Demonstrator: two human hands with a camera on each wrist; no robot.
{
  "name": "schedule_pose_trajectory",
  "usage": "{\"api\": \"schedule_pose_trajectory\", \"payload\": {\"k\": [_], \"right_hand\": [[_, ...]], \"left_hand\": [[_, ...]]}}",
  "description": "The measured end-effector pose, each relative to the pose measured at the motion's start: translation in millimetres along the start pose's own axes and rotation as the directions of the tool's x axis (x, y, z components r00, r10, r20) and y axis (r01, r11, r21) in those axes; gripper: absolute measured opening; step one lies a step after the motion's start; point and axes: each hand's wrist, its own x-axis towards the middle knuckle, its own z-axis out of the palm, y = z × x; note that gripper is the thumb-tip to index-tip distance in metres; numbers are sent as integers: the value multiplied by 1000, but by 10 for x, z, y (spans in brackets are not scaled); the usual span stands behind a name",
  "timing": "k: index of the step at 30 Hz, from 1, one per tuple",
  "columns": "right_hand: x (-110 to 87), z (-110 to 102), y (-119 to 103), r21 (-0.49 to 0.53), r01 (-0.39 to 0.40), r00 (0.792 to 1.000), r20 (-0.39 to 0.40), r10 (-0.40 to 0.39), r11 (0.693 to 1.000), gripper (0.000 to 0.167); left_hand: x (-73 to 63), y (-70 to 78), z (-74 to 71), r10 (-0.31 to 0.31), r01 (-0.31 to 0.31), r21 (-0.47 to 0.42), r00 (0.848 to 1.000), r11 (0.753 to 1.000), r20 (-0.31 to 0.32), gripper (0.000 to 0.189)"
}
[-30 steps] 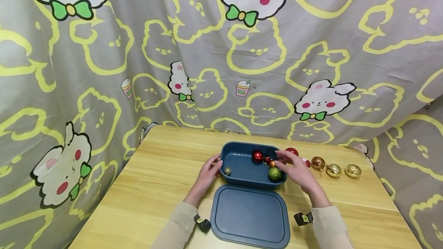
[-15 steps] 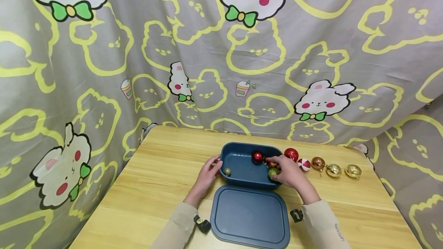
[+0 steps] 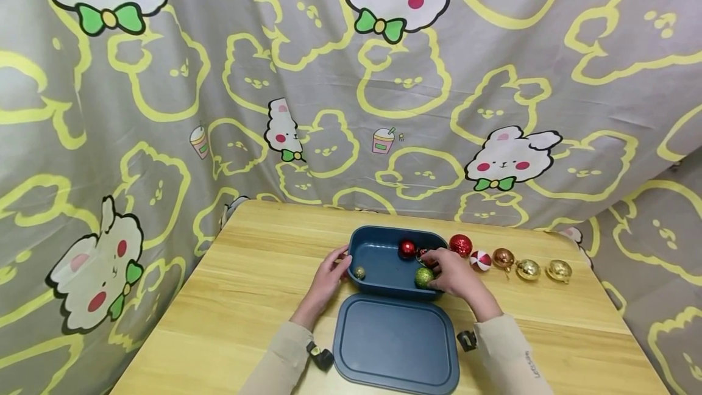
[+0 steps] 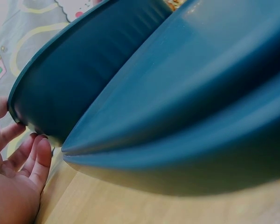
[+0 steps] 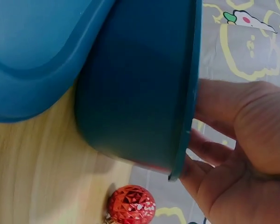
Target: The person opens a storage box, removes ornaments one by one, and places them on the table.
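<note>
A dark blue rectangular box (image 3: 378, 288) stands open-topped on the table. My left hand (image 3: 331, 273) holds its left end, with the fingertips against the outer wall in the left wrist view. My right hand (image 3: 455, 274) reaches over the right rim, its thumb and fingers at a green glitter ball (image 3: 424, 277) inside. Behind that ball sit a shiny red ball (image 3: 407, 249) and small ornaments (image 3: 421, 253), partly covered by my fingers. A tiny gold ball (image 3: 359, 272) lies in the front left corner. In the right wrist view the box wall hides my right fingertips.
The flat blue lid (image 3: 396, 343) lies before the box. Right of the box are a red faceted ball (image 3: 460, 245), a red-and-white ball (image 3: 481, 260), a copper ball (image 3: 503, 258) and gold balls (image 3: 528, 270). A patterned curtain (image 3: 329, 78) hangs behind the wooden table (image 3: 219, 297).
My right hand has come down into the box from above its right end and closed at the green ball. That ball has shifted left. My left hand has stayed at the box.
</note>
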Motion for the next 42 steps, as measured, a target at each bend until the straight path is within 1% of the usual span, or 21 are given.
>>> {"api": "schedule_pose_trajectory", "payload": {"k": [4,8,11,14,16,19,21,24,28,36,40,42], "right_hand": [[28,68,26,35,38,999,23,-39,999,52],[67,112,33,96,65,996,50,-70,993,49],[115,135,13,144,78,993,82,-91,987,47],[167,171,-14,161,87,988,114,-106,983,43],[197,203,-33,168,81,986,132,-104,983,40],[231,250,-45,168,81,984,144,-106,982,38],[246,276,-47,180,76,984,147,-103,981,37],[259,303,-46,194,72,984,147,-102,978,35],[263,317,-42,204,56,986,146,-87,977,34],[261,296,-62,232,2,992,121,-31,973,34],[250,282,-70,257,5,994,108,-34,966,36],[243,277,-66,271,8,994,104,-38,963,37]], "left_hand": [[-6,4,-2,0,0,4,1000,1000,5,46],[-17,19,-4,-1,0,8,1000,1000,10,46],[-21,24,-7,3,-4,15,1000,1000,8,46],[-18,14,-8,6,-6,23,1000,1000,6,46],[13,-52,-7,4,-4,23,1000,1000,0,45],[74,-190,0,2,-2,19,1000,1000,-20,44],[112,-278,7,9,-9,20,999,1000,-31,44],[130,-327,11,21,-20,24,999,999,-36,45],[125,-336,8,29,-28,23,999,999,-28,45],[136,-324,5,13,-13,22,999,1000,-33,45],[134,-326,4,34,-33,23,999,999,-29,48],[128,-342,-2,67,-66,27,997,997,-23,49]]}}
